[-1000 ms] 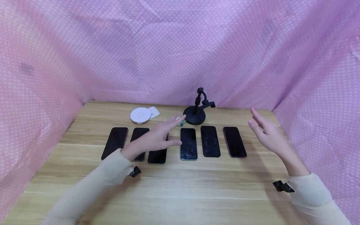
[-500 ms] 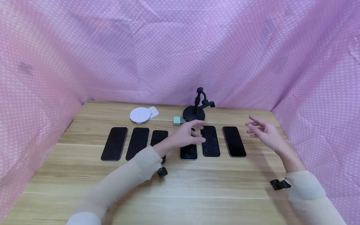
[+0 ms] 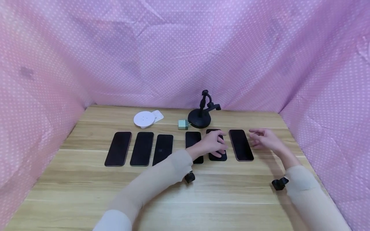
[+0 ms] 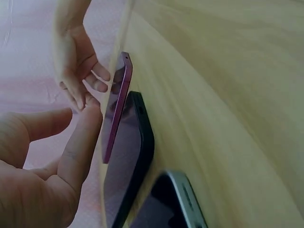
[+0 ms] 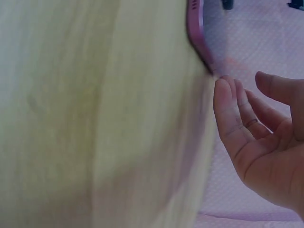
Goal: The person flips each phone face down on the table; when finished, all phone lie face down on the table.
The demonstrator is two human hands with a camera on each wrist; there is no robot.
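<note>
Several dark phones lie in a row on the wooden table (image 3: 202,199). My left hand (image 3: 212,143) reaches across and hovers over or rests on the fifth phone (image 3: 218,156), fingers fairly straight; contact is unclear. In the left wrist view its fingers (image 4: 78,147) stretch beside that black phone (image 4: 130,156), and nothing is gripped. My right hand (image 3: 264,138) sits just right of the sixth, purple-edged phone (image 3: 241,145), fingers loosely curved. The right wrist view shows its fingertips (image 5: 228,102) close to the phone's purple edge (image 5: 197,33), holding nothing.
Three phones (image 3: 142,148) lie at the left of the row and a fourth (image 3: 193,139) beside my left wrist. Behind them stand a black phone stand (image 3: 200,117), a green charger plug (image 3: 182,124) and a white round disc (image 3: 144,118). Pink dotted cloth (image 3: 185,48) walls the table.
My left hand has swept right from the third phone to the fifth. My right hand has dropped from mid-air down to the right edge of the sixth phone.
</note>
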